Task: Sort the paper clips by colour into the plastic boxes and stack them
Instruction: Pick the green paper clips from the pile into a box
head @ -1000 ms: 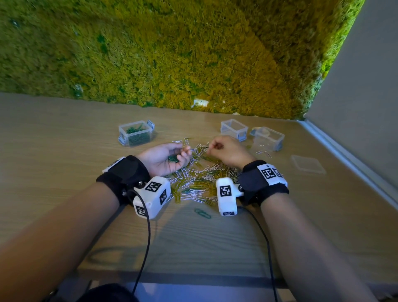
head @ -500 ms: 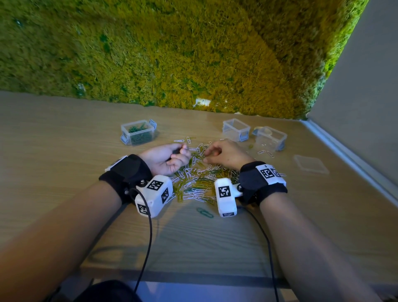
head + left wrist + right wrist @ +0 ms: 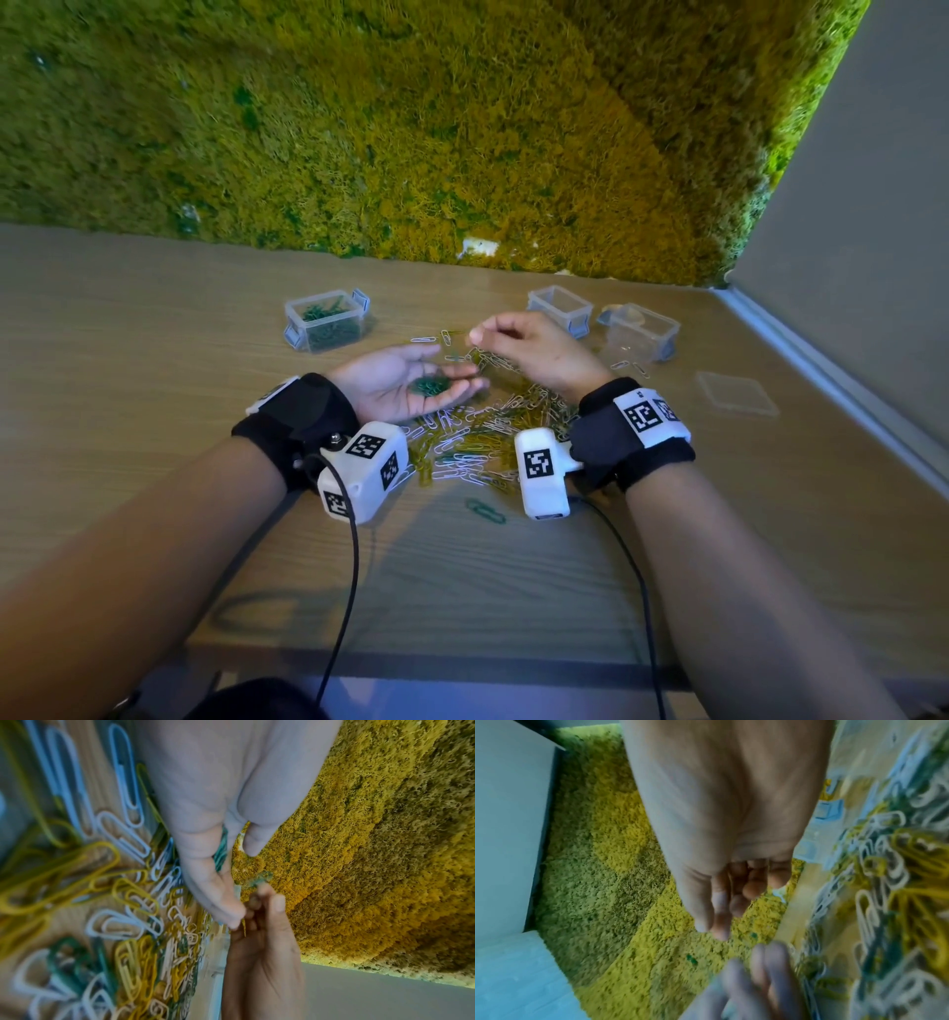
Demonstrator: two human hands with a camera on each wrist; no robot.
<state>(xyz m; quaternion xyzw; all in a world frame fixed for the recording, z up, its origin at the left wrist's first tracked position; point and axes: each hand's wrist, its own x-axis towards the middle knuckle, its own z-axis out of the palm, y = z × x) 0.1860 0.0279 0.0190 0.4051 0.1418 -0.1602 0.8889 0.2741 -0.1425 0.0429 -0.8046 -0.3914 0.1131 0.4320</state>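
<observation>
Left hand (image 3: 405, 383): palm up, fingers relaxed, carrying a small cluster of green paper clips (image 3: 430, 385) at the far-left edge of the mixed clip pile (image 3: 477, 437). Right hand (image 3: 529, 347): raised above the pile's far edge, fingertips drawn together; any pinched clip cannot be confirmed. Green-clip box (image 3: 326, 321): beyond-left of pile. Two clear boxes (image 3: 560, 308): beyond-right.
</observation>
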